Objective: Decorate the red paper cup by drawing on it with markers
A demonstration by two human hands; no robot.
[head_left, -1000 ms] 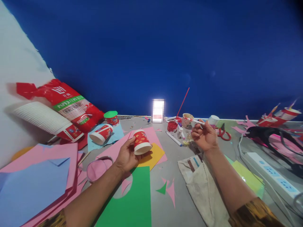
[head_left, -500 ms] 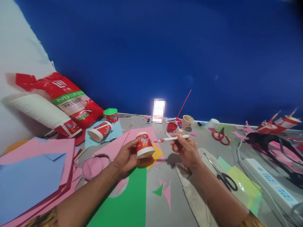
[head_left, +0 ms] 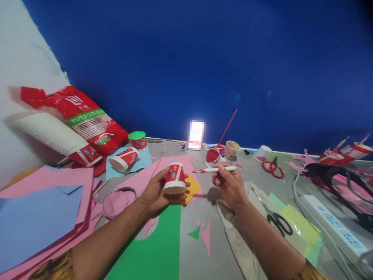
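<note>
A red and white paper cup (head_left: 175, 177) is held in my left hand (head_left: 157, 191), its open white rim facing down toward me and its printed label showing. My right hand (head_left: 229, 182) pinches a white-handled brush (head_left: 214, 170) level, with the red-stained tip pointing left at the cup, a small gap between them. Behind the brush stands a small jar of red paint (head_left: 212, 156) with a thin red stick leaning out of it. Under the cup lie pink paper (head_left: 163, 167), orange paper (head_left: 193, 188) and green paper (head_left: 163, 245).
Stacked cups (head_left: 55, 136) and a red cup bag (head_left: 90, 120) are at the left, near a lying cup (head_left: 124, 159). Black scissors (head_left: 279, 222) rest on a cloth (head_left: 233, 229) at the right, before a power strip (head_left: 332, 223). Red scissors (head_left: 273, 168) lie farther back.
The cup has turned in my left hand, so a white label strip now shows instead of the cartoon figure. My right hand and the brush have shifted slightly up and right.
</note>
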